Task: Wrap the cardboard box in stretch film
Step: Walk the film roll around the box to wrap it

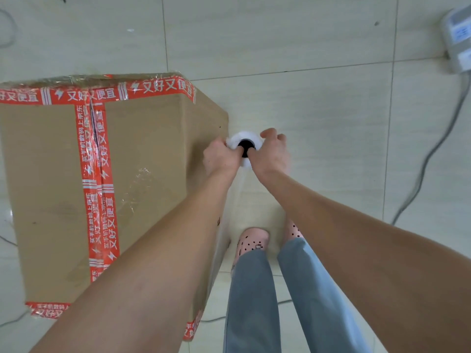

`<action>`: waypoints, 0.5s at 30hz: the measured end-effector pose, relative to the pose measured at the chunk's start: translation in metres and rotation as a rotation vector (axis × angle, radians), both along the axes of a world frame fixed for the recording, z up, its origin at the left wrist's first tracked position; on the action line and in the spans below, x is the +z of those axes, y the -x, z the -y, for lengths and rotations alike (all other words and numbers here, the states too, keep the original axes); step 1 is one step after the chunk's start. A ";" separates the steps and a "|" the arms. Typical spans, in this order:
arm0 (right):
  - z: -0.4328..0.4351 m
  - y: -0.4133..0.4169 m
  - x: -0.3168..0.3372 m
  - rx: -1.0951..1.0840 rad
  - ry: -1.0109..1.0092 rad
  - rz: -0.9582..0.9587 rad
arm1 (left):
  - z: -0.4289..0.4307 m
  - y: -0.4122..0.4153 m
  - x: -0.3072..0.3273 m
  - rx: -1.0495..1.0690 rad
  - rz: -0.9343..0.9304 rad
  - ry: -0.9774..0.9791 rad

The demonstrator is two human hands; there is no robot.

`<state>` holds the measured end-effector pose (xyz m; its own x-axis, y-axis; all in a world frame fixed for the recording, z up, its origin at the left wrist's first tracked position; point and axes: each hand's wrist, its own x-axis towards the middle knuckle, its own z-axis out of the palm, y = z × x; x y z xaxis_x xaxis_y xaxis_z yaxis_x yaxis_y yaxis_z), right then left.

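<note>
Tiled floor (305, 47): your left hand (220, 159) and right hand (271, 156) grip the film roll (246, 142) beside the cardboard box (140, 161); most wrapping likely remains.

- We see through one head-worn wide-angle camera, facing almost straight down at the tiled floor (318, 42) — edges bow.
- It sits near: left hand (220, 159) and right hand (271, 155) meet on the film roll (242, 136) just right of centre.
- The cardboard box (51, 174) fills nine o'clock.
</note>
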<state>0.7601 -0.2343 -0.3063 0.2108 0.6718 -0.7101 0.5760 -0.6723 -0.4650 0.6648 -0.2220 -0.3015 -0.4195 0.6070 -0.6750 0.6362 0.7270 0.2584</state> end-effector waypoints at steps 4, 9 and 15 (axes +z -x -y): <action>-0.003 -0.005 -0.004 -0.183 0.070 -0.107 | -0.009 -0.004 0.002 -0.215 -0.062 0.078; -0.019 -0.007 -0.009 -0.195 0.108 -0.185 | -0.031 -0.009 0.001 -0.524 -0.076 0.003; -0.025 -0.010 -0.011 -0.182 0.125 -0.224 | -0.039 -0.008 0.004 -0.639 -0.127 0.050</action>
